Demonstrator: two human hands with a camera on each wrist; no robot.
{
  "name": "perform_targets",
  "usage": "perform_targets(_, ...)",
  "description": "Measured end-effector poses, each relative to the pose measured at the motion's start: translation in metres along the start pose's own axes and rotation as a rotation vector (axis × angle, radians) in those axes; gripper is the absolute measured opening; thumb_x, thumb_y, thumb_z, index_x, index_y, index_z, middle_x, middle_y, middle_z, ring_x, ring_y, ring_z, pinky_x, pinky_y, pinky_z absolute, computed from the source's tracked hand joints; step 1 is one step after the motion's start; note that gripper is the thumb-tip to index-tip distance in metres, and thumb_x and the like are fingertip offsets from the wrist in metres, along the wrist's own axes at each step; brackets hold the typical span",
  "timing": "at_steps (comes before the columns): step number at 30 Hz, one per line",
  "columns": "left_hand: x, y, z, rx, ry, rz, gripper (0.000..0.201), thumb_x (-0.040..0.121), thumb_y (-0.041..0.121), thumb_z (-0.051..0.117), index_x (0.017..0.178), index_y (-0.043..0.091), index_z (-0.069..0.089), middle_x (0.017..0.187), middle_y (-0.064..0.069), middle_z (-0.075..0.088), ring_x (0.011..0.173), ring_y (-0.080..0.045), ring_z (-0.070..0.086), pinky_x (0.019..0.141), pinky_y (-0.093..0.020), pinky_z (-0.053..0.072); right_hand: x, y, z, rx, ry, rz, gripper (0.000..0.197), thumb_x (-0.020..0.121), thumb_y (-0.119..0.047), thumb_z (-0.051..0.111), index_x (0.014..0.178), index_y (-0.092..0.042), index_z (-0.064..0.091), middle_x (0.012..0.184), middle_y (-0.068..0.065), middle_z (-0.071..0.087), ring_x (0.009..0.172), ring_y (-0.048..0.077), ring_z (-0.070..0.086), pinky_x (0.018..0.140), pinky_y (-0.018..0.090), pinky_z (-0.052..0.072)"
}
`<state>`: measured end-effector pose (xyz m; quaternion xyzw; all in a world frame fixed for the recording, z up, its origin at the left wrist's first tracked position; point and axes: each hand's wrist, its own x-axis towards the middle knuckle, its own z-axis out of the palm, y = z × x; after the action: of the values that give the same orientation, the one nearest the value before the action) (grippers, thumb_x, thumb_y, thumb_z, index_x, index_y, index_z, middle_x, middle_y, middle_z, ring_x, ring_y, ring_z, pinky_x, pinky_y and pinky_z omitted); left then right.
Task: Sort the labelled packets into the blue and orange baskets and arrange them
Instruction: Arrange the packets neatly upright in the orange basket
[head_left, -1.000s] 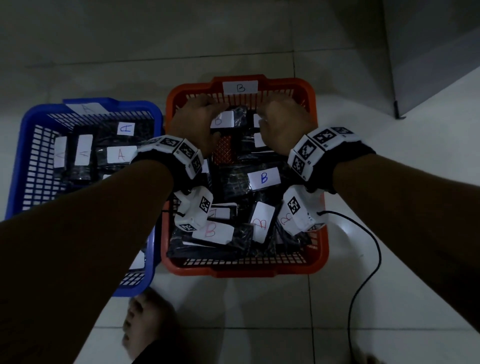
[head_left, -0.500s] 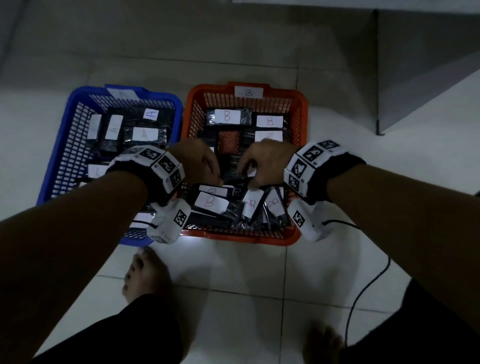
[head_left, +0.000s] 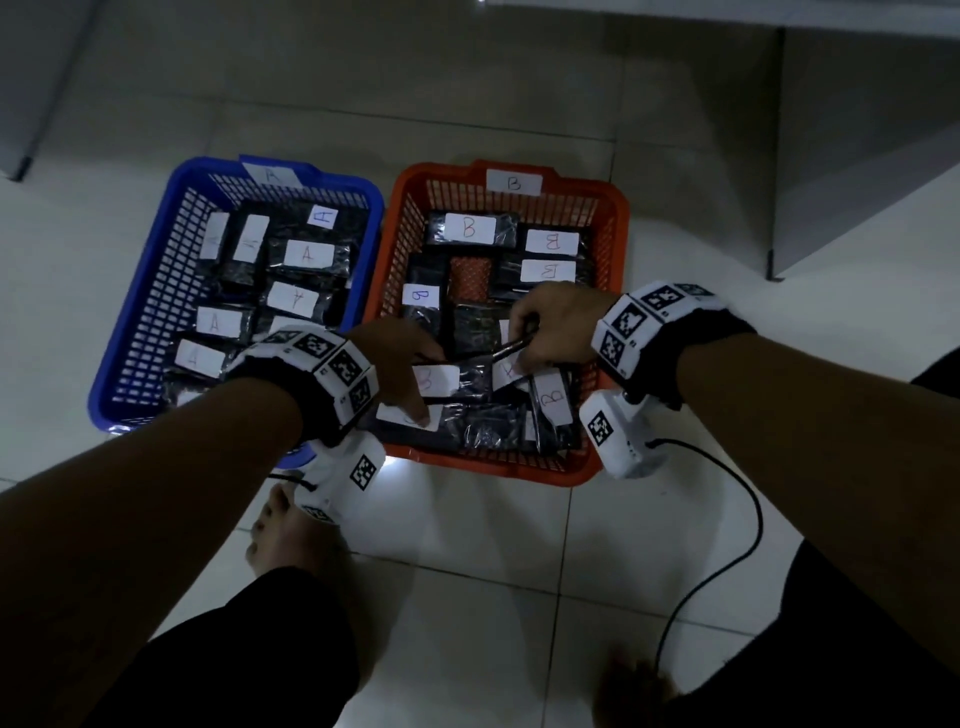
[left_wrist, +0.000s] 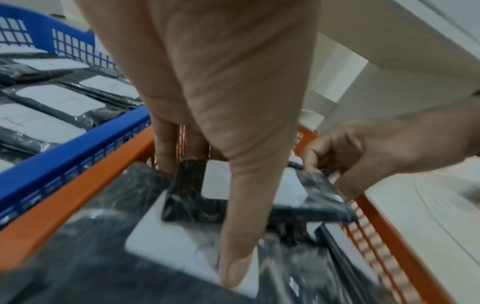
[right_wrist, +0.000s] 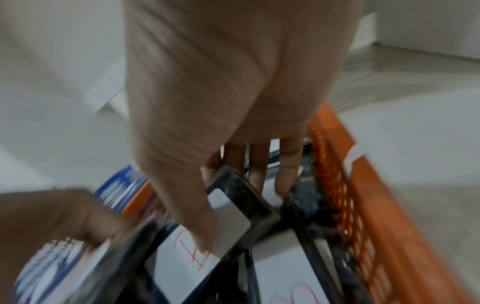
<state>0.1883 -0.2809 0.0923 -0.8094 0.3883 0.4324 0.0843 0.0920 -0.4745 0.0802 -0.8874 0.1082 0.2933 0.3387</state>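
Packets in black wrap with white labels fill both baskets on the tiled floor (head_left: 519, 597): the blue basket (head_left: 130, 332) on the left holds those marked A, the orange basket (head_left: 618, 218) just beside it on the right holds those marked B. Each basket carries its own letter tag on the far rim.

Both hands are down in the near half of the orange basket, sharing one lifted packet (left_wrist: 272, 207). The left hand (head_left: 400, 364) has its fingers curled over the packet's left end, thumb reaching down to press a label on the packet lying underneath, as the left wrist view shows. The right hand (head_left: 556, 322) pinches the right end of the same packet between thumb and fingers, its edge tilted up off the pile; in the right wrist view (right_wrist: 233, 207) the thumb lies over its grey label while the other fingers tuck behind.

Farther back in the orange basket, B-labelled packets lie flat in rows with a patch of bare orange mesh between them. White marker bands wrap both wrists, and a black cable (head_left: 727, 545) trails from the right one across the floor. A bare foot (head_left: 291, 535) stands near the blue basket's near corner.
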Motion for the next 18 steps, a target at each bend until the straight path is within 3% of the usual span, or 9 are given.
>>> perform_targets(3,0.001,-0.003,-0.01,-0.047,0.051,0.016,0.034,0.067,0.041,0.082,0.085,0.021,0.062,0.079,0.007,0.06,0.078,-0.014,0.059,0.059,-0.022,0.041,0.002,0.003,-0.008,0.149,0.136,0.029,0.016,0.078,-0.029,0.075,0.089,-0.025,0.064,0.09,-0.007,0.061,0.086,0.015,0.059,0.07,0.024,0.049)
perform_targets(5,0.004,-0.007,-0.017,-0.146,0.162,-0.009,0.038,0.073,0.041,0.077,0.096,0.016,0.061,0.091,-0.001,0.063,0.082,-0.018,0.059,0.061,-0.024,0.042,0.008,0.003,-0.011,0.281,0.283,0.058,0.018,0.079,-0.028,0.076,0.091,-0.023,0.063,0.094,-0.003,0.062,0.086,0.015,0.06,0.073,0.025,0.05)
perform_targets(7,0.008,-0.014,-0.023,-0.26,0.289,-0.094,0.051,0.08,0.041,0.071,0.118,0.013,0.054,0.11,-0.007,0.061,0.096,-0.024,0.059,0.071,-0.026,0.044,0.017,0.002,-0.011,0.355,0.417,0.08,0.017,0.081,-0.025,0.074,0.095,-0.022,0.064,0.093,-0.002,0.063,0.085,0.015,0.061,0.071,0.023,0.047)
perform_targets(9,0.013,-0.02,-0.027,-0.304,0.401,-0.141,0.061,0.084,0.046,0.066,0.129,0.01,0.046,0.123,-0.01,0.058,0.107,-0.028,0.056,0.08,-0.031,0.044,0.026,-0.002,-0.009,0.39,0.496,0.1,0.022,0.084,-0.021,0.07,0.106,-0.021,0.065,0.095,-0.004,0.062,0.089,0.014,0.062,0.073,0.022,0.047)
perform_targets(12,0.017,-0.021,-0.03,-0.379,0.503,-0.142,0.068,0.088,0.046,0.059,0.141,0.012,0.033,0.137,-0.013,0.049,0.121,-0.033,0.05,0.094,-0.038,0.041,0.037,-0.008,-0.003,0.422,0.533,0.079,0.034,0.087,-0.018,0.065,0.12,-0.024,0.059,0.106,-0.003,0.058,0.094,0.016,0.061,0.082,0.027,0.052)
perform_targets(16,0.022,-0.023,-0.032,-0.465,0.536,-0.044,0.069,0.09,0.053,0.053,0.146,0.023,0.027,0.141,-0.006,0.047,0.126,-0.029,0.047,0.096,-0.034,0.039,0.044,-0.01,0.004,0.331,0.464,0.095,0.033,0.091,-0.015,0.055,0.123,-0.024,0.06,0.105,-0.001,0.058,0.083,0.011,0.056,0.061,0.013,0.043)
perform_targets(18,0.023,-0.022,-0.032,-0.478,0.547,-0.011,0.066,0.09,0.056,0.05,0.145,0.026,0.03,0.143,-0.003,0.046,0.128,-0.026,0.046,0.094,-0.027,0.035,0.044,-0.006,0.008,0.275,0.447,0.107,0.034,0.092,-0.014,0.055,0.125,-0.021,0.06,0.105,0.0,0.058,0.082,0.01,0.055,0.06,0.013,0.041)
